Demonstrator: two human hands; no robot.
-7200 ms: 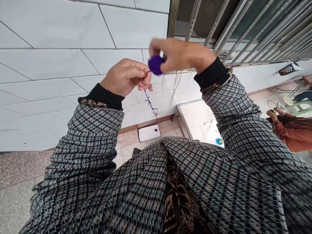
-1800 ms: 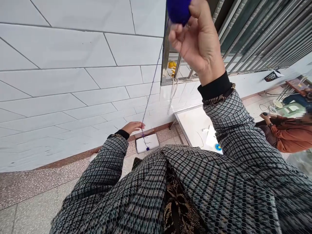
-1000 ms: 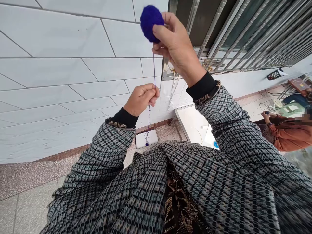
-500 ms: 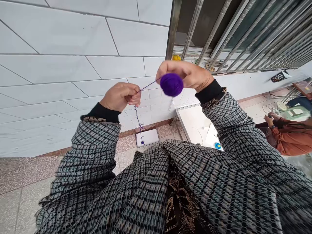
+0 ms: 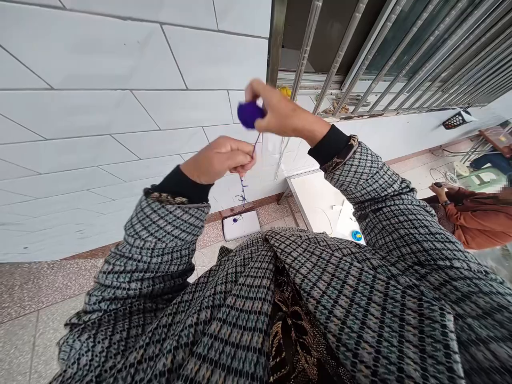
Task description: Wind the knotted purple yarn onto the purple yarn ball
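My right hand (image 5: 274,110) is closed around a purple ball of yarn (image 5: 249,115), its edges smeared by motion. From the ball a taut purple strand (image 5: 257,143) runs down to my left hand (image 5: 224,161), which pinches it below and to the left of the ball. Under my left fist hangs a knotted length of the same yarn (image 5: 242,193) with short loose ends sticking out. Its lower part reaches toward a white box top (image 5: 245,226) on the floor, where a small purple lump (image 5: 235,220) shows.
A white table (image 5: 310,198) with a blue round roll (image 5: 356,235) stands ahead to the right. Metal window bars (image 5: 308,48) run along the white tiled wall (image 5: 120,112). A seated person in an orange-brown top (image 5: 480,218) is at far right.
The ball of yarn has moved left and up with my right hand. My left hand has shifted right, carrying the hanging yarn, and the strand between them is now steeper.
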